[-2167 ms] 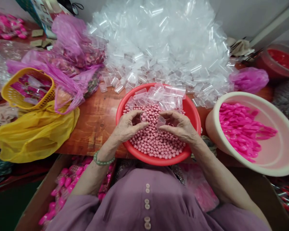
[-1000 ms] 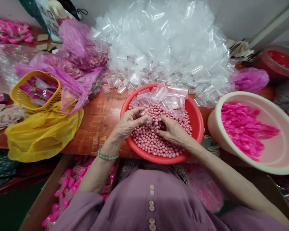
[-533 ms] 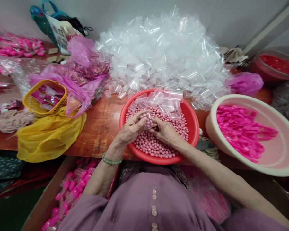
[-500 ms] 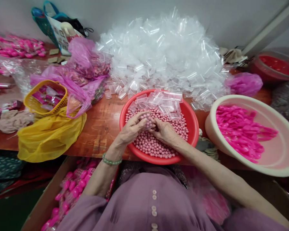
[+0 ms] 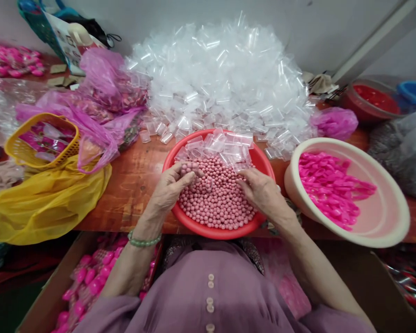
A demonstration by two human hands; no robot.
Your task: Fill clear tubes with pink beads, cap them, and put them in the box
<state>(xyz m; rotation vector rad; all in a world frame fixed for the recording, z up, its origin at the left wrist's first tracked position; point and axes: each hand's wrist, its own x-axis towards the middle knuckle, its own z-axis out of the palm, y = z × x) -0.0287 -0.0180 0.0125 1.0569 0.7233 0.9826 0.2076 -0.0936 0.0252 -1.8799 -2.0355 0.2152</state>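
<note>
A red basin (image 5: 217,232) full of pink beads (image 5: 215,215) stands before me, with loose clear plastic tubes (image 5: 225,145) lying on the beads at its far side. My left hand (image 5: 171,185) is closed around a clear plastic tube (image 5: 194,172) with pink beads inside, at the basin's left side. The end of that tube points right over the beads; fingers hide part of it. My right hand (image 5: 263,192) is over the basin's right side, fingers bent and slightly apart, their tips by the beads and the nearest loose tubes. Nothing shows in it.
Behind the basin rises a big heap of clear tubes (image 5: 218,78). A cream basin (image 5: 391,217) with bright pink plastic pieces (image 5: 333,185) stands right. To the left are a yellow basket (image 5: 41,159), a yellow bag (image 5: 52,199) and purple plastic bags (image 5: 102,74). Below is a box of pink items (image 5: 90,275).
My hands have parted: the left moved left with the bead-filled tube, the right moved right, away from the tube. The view has shifted a little.
</note>
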